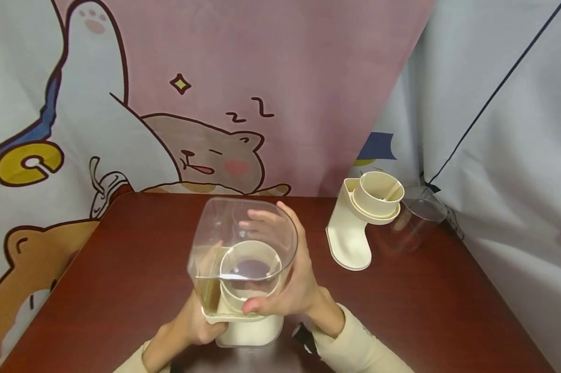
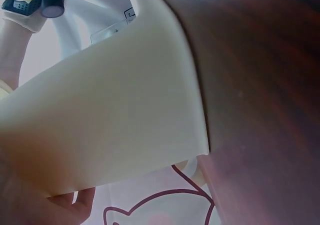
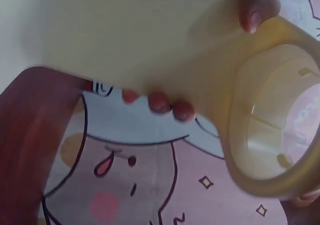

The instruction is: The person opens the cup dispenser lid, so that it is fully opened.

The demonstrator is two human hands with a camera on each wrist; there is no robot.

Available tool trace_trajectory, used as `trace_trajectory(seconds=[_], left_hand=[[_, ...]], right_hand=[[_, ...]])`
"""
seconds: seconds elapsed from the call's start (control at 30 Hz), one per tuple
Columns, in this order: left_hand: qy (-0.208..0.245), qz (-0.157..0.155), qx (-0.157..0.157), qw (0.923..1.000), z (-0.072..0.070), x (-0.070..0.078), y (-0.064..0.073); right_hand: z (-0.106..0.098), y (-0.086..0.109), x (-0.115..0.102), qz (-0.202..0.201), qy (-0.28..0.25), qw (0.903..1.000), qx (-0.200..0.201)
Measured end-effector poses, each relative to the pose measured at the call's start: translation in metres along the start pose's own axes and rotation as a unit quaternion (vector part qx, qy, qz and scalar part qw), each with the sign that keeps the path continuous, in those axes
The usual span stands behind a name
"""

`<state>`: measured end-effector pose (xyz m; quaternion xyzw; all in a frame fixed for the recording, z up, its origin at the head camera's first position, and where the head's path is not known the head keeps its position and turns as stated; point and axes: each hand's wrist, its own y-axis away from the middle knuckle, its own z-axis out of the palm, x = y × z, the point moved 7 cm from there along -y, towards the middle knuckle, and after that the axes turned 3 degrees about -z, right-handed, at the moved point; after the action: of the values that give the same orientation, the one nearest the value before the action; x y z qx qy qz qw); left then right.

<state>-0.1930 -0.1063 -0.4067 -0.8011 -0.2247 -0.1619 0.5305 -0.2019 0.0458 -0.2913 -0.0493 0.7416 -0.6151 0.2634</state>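
In the head view a cream plastic stand [image 1: 250,331] with a round collar is held over the near side of the table. My left hand [image 1: 198,318] grips its upright part; in the right wrist view that hand's fingers [image 3: 159,102] wrap round the stand's body beside the collar [image 3: 245,140]. A clear plastic container [image 1: 224,223] sits at the collar, which shows through its wall. My right hand [image 1: 301,274] holds the container's right side, thumb in front and fingers behind. Whether the container is locked to the collar I cannot tell. The stand's broad side [image 2: 115,100] fills the left wrist view.
A second cream stand [image 1: 350,243] with a round cup-like top stands at the back right of the dark red table [image 1: 136,269]. Beside it is a clear container [image 1: 422,217]. Printed cloth [image 1: 308,93] hangs behind the table, and white cloth [image 1: 504,155] on the right.
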Motion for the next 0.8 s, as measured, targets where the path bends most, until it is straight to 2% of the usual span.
trace_trajectory(seconds=[0.1,0.27,0.33,0.5,0.63,0.8], left_hand=[[0.014,-0.009,-0.004,0.9999,0.0017,-0.0023,-0.0024],[-0.013,-0.025,-0.011,0.9995,0.002,-0.0045,-0.0009],[-0.01,-0.028,-0.011,0.9995,0.0023,-0.0056,-0.0024],[0.046,-0.019,-0.006,0.9987,0.0029,-0.0064,-0.0084],[0.046,-0.016,-0.003,0.9988,0.0024,-0.0036,-0.0057],[0.041,-0.014,0.002,0.999,0.0014,-0.001,-0.0006]], right_hand=[[-0.0017,-0.0012,0.0003,0.015,0.002,0.9999,0.003],[-0.0025,-0.0021,0.0004,0.028,-0.01,0.9995,0.013],[-0.0031,-0.0023,0.0007,0.032,-0.015,0.9992,0.018],[-0.0046,-0.0032,0.0008,0.048,-0.027,0.9977,0.039],[-0.0025,-0.0021,0.0006,0.067,-0.036,0.9955,0.057],[0.001,0.0006,0.0005,0.072,-0.035,0.9954,0.053]])
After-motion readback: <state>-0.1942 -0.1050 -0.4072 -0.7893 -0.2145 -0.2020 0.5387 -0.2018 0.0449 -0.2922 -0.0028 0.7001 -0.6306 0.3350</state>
